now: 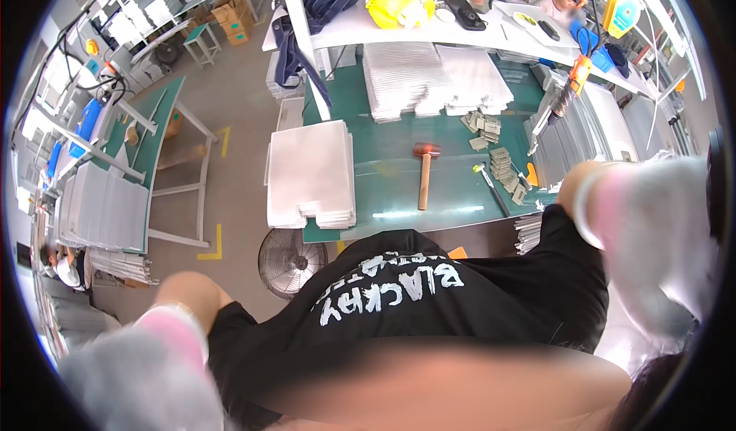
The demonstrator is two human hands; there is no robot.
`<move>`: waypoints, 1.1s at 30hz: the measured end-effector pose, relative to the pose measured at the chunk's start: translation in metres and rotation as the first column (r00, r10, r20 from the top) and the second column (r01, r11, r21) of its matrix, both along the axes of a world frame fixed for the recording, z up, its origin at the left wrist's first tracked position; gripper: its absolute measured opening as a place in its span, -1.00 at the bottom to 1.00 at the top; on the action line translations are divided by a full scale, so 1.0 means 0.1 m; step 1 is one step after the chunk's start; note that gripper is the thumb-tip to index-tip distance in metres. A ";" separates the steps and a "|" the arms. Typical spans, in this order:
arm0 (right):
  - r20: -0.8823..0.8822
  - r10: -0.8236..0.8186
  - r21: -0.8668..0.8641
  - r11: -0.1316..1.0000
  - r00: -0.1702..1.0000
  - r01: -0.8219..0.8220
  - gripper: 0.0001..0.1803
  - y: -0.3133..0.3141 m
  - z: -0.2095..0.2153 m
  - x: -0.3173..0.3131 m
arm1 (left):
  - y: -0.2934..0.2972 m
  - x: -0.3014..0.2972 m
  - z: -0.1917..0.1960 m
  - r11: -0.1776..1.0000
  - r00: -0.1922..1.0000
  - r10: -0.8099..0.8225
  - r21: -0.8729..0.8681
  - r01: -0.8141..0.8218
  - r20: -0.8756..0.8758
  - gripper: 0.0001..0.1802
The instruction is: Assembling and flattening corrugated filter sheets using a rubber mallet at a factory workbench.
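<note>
At lower left, the left hand (146, 370) in a grey-and-pink glove hangs blurred, its grip impossible to tell. The wooden-handled mallet with a red-brown head (424, 172) lies mid-frame on the green table (383, 182), well apart from both hands. At right, the gloved right hand (652, 231) is equally blurred.

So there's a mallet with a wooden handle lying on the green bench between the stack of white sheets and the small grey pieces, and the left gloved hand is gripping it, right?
Not quite. The mallet lies on the green bench between the white sheets and the grey pieces, but no hand grips it. The head view shows the left gloved hand low and far from the bench.
</note>
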State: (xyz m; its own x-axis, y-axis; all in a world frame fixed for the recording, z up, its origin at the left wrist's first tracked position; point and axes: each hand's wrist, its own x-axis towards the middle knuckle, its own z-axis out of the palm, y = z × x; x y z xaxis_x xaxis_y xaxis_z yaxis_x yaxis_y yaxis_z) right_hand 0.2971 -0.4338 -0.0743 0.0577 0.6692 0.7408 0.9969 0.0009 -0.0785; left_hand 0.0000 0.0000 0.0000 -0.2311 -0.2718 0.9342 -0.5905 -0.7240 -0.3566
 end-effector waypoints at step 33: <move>-0.489 -0.545 -0.832 0.057 0.681 -0.551 -0.63 -0.28 -4.63 0.62 | -0.75 1.88 -6.68 0.972 -0.855 -0.196 -0.208 -0.106 -0.481 -0.47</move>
